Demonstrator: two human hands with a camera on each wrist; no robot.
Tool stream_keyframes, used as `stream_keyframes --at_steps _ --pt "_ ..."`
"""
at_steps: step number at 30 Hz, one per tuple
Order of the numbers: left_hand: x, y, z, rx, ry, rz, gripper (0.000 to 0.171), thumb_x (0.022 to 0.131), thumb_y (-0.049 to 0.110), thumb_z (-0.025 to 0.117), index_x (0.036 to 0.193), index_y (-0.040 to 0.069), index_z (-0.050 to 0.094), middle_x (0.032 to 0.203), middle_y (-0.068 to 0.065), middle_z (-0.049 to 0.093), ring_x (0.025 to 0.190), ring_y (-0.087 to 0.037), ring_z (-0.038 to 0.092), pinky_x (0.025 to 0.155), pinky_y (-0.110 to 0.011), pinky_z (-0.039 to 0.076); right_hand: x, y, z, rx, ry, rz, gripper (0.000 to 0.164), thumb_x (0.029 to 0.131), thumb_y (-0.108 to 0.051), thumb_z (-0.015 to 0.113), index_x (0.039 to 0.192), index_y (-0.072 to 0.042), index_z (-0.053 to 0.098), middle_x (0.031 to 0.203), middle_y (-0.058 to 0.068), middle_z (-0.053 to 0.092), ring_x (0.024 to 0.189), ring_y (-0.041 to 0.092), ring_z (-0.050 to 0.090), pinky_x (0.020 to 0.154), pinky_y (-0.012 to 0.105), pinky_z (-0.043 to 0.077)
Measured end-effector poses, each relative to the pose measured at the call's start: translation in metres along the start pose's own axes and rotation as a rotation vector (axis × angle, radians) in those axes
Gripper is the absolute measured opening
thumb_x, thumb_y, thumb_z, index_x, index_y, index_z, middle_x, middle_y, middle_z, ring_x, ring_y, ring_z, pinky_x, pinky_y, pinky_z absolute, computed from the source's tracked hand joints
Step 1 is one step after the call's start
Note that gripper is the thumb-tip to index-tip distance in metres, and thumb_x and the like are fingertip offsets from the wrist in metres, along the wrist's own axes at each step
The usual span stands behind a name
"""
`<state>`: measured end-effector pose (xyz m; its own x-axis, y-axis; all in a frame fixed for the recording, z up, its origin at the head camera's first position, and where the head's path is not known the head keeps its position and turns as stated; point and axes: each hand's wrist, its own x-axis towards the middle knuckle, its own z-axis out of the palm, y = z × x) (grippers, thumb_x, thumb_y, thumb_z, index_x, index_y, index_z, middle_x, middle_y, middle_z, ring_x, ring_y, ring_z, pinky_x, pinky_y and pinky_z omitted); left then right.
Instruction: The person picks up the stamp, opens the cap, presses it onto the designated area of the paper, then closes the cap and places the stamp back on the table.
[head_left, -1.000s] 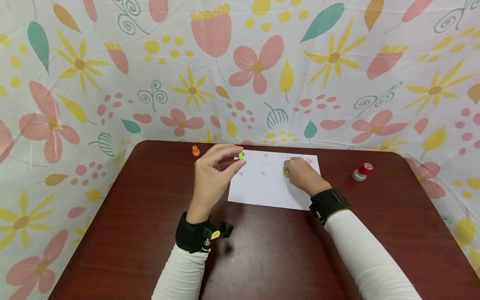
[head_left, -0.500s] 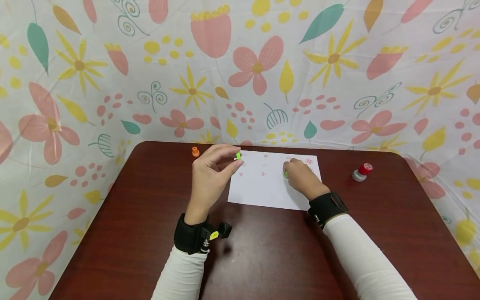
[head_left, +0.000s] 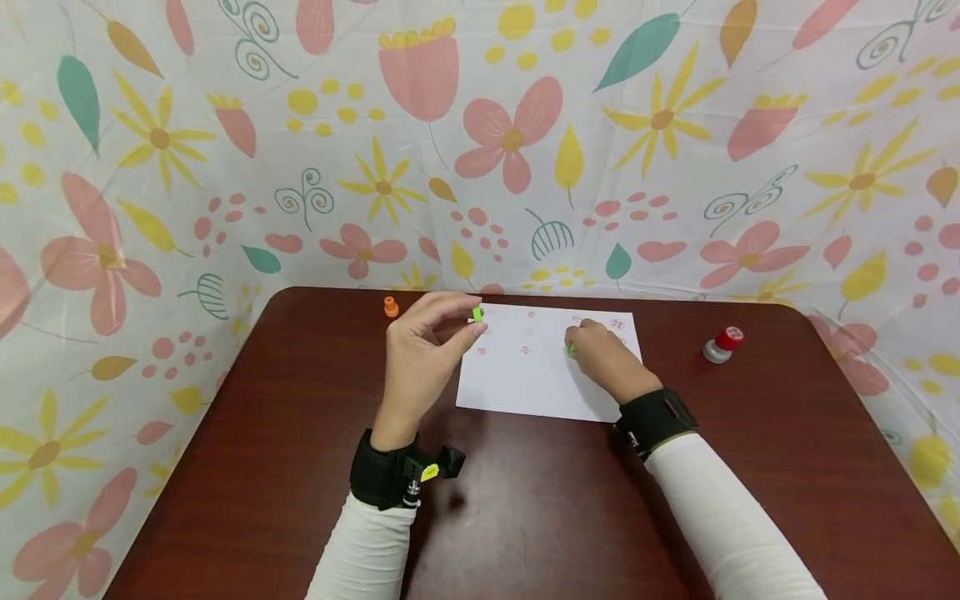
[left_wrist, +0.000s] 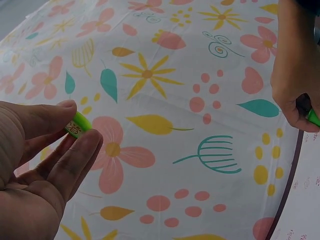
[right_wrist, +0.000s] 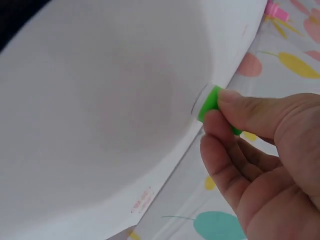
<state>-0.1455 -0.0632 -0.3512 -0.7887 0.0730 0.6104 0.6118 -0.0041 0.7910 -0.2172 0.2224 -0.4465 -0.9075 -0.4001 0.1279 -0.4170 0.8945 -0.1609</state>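
Observation:
My left hand (head_left: 420, 358) is raised beside the paper's left edge and pinches a small bright green cap (left_wrist: 79, 126) between thumb and fingers. A printed design shows on the cap's face in the left wrist view. On the right, my right hand (head_left: 606, 358) grips a green stamp (right_wrist: 211, 104) between thumb and index finger. The stamp's pale end is down against the white paper (head_left: 525, 387); its inked face is hidden. Several small red stamp prints (head_left: 527, 350) mark the upper part of the sheet.
A red-and-grey stamp (head_left: 723, 344) stands on the brown table (head_left: 495, 517) to the right of the paper. Near the back left edge is a small orange stamp (head_left: 392, 307). Something pink (right_wrist: 276, 10) shows beyond the paper's edge. A floral cloth (head_left: 510, 167) hangs behind the table.
My left hand has shifted very slightly left with the green cap. The right hand keeps the stamp at nearly the same spot on the paper.

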Motion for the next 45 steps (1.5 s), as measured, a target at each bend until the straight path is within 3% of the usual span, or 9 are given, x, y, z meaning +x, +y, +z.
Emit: stream_keyframes --at_steps 9,19,27,31,38,45 --pt "0.000 0.000 0.000 -0.012 0.000 0.015 0.027 0.088 -0.004 0.079 0.115 -0.004 0.076 0.113 -0.015 0.070 0.100 -0.022 0.070 0.078 -0.027 0.062 -0.011 -0.002 -0.032 0.130 0.107 -0.005 0.016 0.087 0.006 0.077 0.102 0.005 0.072 0.094 0.019 0.063 0.088 0.031 0.066 0.074 0.040 0.060" --pt "-0.001 -0.001 0.005 -0.058 -0.027 -0.008 0.028 0.087 -0.005 0.079 0.114 -0.003 0.076 0.115 -0.017 0.069 0.101 -0.023 0.069 0.078 -0.031 0.064 -0.033 -0.027 -0.079 0.215 0.388 -0.051 0.013 0.088 0.002 0.079 0.099 -0.003 0.074 0.094 0.011 0.066 0.083 0.025 0.064 0.071 0.040 0.056" --pt "-0.003 0.000 0.015 -0.047 -0.054 -0.014 0.027 0.087 -0.003 0.080 0.114 0.000 0.076 0.115 -0.013 0.070 0.103 -0.024 0.070 0.082 -0.034 0.064 -0.042 -0.059 -0.100 0.369 0.529 -0.170 0.025 0.084 -0.002 0.083 0.106 -0.011 0.076 0.102 0.000 0.071 0.086 0.014 0.066 0.072 0.016 0.049" --pt "-0.005 0.001 0.022 -0.051 -0.075 -0.047 0.028 0.086 -0.002 0.081 0.114 0.001 0.077 0.115 -0.013 0.071 0.104 -0.023 0.071 0.084 -0.036 0.064 -0.042 -0.071 -0.098 0.487 0.551 -0.215 0.030 0.083 0.001 0.083 0.109 -0.013 0.076 0.103 0.000 0.071 0.087 0.010 0.062 0.076 0.012 0.046" --pt "-0.007 0.002 0.032 -0.089 -0.122 -0.062 0.027 0.087 0.001 0.081 0.113 0.002 0.077 0.115 -0.011 0.072 0.106 -0.022 0.070 0.084 -0.036 0.064 -0.046 -0.084 -0.091 0.836 0.488 -0.274 0.031 0.085 0.013 0.076 0.110 -0.004 0.074 0.110 0.007 0.070 0.093 0.012 0.063 0.076 0.017 0.054" --pt "-0.007 0.002 0.034 -0.128 -0.136 -0.052 0.027 0.087 -0.001 0.080 0.114 0.000 0.077 0.114 -0.013 0.072 0.107 -0.023 0.069 0.084 -0.038 0.064 -0.046 -0.091 -0.089 0.909 0.495 -0.296 0.032 0.085 0.017 0.073 0.112 -0.001 0.073 0.111 0.011 0.068 0.092 0.013 0.061 0.075 0.018 0.053"
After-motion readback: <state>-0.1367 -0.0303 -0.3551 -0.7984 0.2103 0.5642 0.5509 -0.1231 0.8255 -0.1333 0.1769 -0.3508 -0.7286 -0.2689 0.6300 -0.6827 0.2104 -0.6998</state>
